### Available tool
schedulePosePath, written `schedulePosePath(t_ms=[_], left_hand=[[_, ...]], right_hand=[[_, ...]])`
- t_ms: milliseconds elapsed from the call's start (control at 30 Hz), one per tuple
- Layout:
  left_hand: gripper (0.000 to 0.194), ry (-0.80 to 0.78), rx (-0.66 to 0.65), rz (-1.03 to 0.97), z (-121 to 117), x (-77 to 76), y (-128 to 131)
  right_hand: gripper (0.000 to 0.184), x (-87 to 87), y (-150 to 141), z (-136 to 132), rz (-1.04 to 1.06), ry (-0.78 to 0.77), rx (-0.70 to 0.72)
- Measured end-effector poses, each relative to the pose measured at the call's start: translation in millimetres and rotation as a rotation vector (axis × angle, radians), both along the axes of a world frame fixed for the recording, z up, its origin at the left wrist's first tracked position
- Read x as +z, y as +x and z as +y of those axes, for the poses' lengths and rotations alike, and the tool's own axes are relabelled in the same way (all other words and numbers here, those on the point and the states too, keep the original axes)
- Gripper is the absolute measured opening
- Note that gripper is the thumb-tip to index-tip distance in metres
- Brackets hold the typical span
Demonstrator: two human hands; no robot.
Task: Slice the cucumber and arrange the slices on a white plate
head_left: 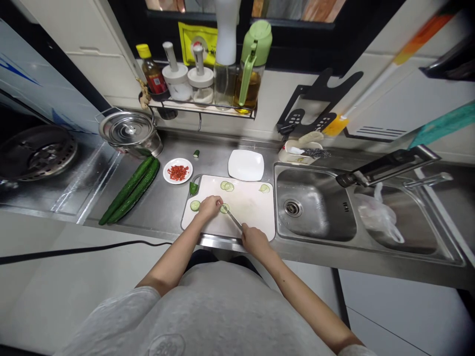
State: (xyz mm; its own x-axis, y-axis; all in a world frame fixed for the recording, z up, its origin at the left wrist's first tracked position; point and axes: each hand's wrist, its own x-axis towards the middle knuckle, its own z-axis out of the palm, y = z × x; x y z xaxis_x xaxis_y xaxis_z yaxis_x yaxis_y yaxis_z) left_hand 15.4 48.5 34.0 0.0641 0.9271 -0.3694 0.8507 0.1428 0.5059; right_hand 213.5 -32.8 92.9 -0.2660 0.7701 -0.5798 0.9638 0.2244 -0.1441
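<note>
On the white cutting board [252, 222], my left hand [210, 206] has its fingers bent together at the left edge of a cucumber slice [224, 208], seemingly steadying it. My right hand [256, 239] is closed around the handle of a knife [234, 219], whose blade meets that slice from the right. A thicker cucumber piece [195, 205] lies left of my left hand. Toward the board's far edge are overlapping slices [229, 187] and, at the far right corner, more thin slices [264, 189]. A green cucumber end [193, 188] rests at the board's upper left corner.
Two whole cucumbers [135, 188] lie to the left, near a lidded steel pot [129, 129]. A plate of chopped red pieces [178, 171] and a white plate [245, 165] stand behind the board. The sink [315, 217] is at the right; a bottle rack [208, 110] hangs above.
</note>
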Motion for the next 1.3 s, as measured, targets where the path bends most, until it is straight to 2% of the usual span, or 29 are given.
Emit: schedulePosePath(t_ms=[233, 500, 800, 1300], left_hand=[[0.023, -0.001, -0.023, 0.027, 0.7, 1.5, 0.3], [0.025, -0.018, -0.038, 0.070, 3.3, 0.2, 0.6], [0.025, -0.007, -0.055, 0.098, 4.3, 4.6, 2.1], [0.026, -0.033, -0.056, 0.124, 4.3, 5.4, 1.9]], right_hand=[[0.028, 8.0, -8.1, 2.6, -0.040, -0.036, 0.010], [0.029, 1.9, -9.4, 5.3, -0.074, -0.001, 0.038], [0.031, 8.3, -6.4, 13.2, -0.091, -0.048, 0.073], [0.032, -6.7, 15.2, 3.8, -0.081, -0.058, 0.071]])
